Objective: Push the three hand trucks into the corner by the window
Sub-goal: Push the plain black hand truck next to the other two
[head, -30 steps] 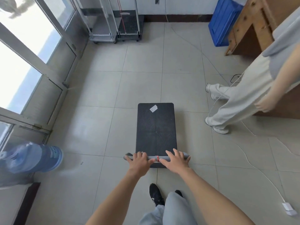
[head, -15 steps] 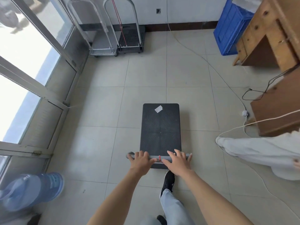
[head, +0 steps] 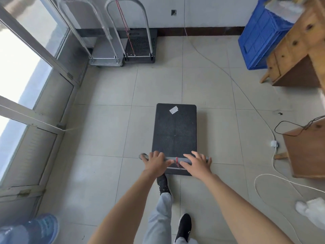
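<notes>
A hand truck with a flat black deck (head: 175, 131) stands on the tiled floor in front of me, a white label near its far end. Its grey handle bar (head: 173, 158) carries a red band at the middle. My left hand (head: 154, 163) grips the bar's left part and my right hand (head: 196, 164) rests over its right part. Far ahead, in the corner by the window (head: 22, 71), two more hand trucks stand side by side: a silver one (head: 103, 59) on the left and a black one (head: 140, 48) with a red cord on its handle.
A blue crate (head: 260, 39) and a wooden desk (head: 297, 50) stand at the far right, a brown cabinet (head: 306, 152) nearer. A white cable (head: 246, 97) runs across the floor to a plug. A blue water jug (head: 35, 228) lies at the lower left. Another person's white shoe (head: 311, 210) shows lower right.
I have walked forward with the black hand truck, so the corner and its two parked trucks are closer. The other person has slid back out of view on the right.
</notes>
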`<state>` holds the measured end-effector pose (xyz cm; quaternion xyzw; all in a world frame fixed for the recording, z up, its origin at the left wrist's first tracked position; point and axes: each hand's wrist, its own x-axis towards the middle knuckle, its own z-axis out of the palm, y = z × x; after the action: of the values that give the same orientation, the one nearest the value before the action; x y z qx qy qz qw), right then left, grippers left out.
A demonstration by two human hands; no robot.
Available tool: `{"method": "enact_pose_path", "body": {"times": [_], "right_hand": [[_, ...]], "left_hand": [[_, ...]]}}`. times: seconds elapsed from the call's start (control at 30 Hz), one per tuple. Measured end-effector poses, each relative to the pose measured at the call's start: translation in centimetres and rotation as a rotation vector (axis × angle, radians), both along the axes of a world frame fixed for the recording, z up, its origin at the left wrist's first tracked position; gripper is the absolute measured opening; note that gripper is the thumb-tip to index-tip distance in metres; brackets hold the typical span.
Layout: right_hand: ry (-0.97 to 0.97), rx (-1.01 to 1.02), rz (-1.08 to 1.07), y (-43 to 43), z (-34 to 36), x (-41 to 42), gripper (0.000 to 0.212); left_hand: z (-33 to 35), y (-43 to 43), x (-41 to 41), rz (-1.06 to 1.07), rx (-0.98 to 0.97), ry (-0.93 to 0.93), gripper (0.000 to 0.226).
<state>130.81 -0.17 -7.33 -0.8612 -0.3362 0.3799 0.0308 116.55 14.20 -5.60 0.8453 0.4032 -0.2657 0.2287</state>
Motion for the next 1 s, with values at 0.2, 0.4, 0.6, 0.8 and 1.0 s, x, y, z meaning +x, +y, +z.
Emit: {"method": "enact_pose_path", "body": {"times": [0.2, 0.4, 0.6, 0.8, 1.0], "right_hand": [[-0.013, 0.020, -0.030, 9.6, -0.2, 8.1, 0.055], [-0.050, 0.038, -0.043, 18.9, -0.5, 15.4, 0.042], [-0.054, 0.055, -0.059, 27.4, -0.9, 22.0, 0.044], [-0.047, 0.084, -0.062, 35.9, -1.0, 30.5, 0.043], [-0.022, 0.040, -0.037, 43.9, -0.4, 39.7, 0.044]], "left_hand": [[0.4, 9.7, 8.4, -0.016, -0.007, -0.021, 0.064], [0.1, 19.2, 15.9, -0.047, -0.002, -0.004, 0.063], [-0.4, 28.2, 23.0, -0.069, 0.014, 0.006, 0.065], [-0.5, 36.8, 31.5, -0.055, 0.014, 0.016, 0.060], [-0.2, 43.9, 40.2, -0.012, 0.006, 0.008, 0.056]]}}
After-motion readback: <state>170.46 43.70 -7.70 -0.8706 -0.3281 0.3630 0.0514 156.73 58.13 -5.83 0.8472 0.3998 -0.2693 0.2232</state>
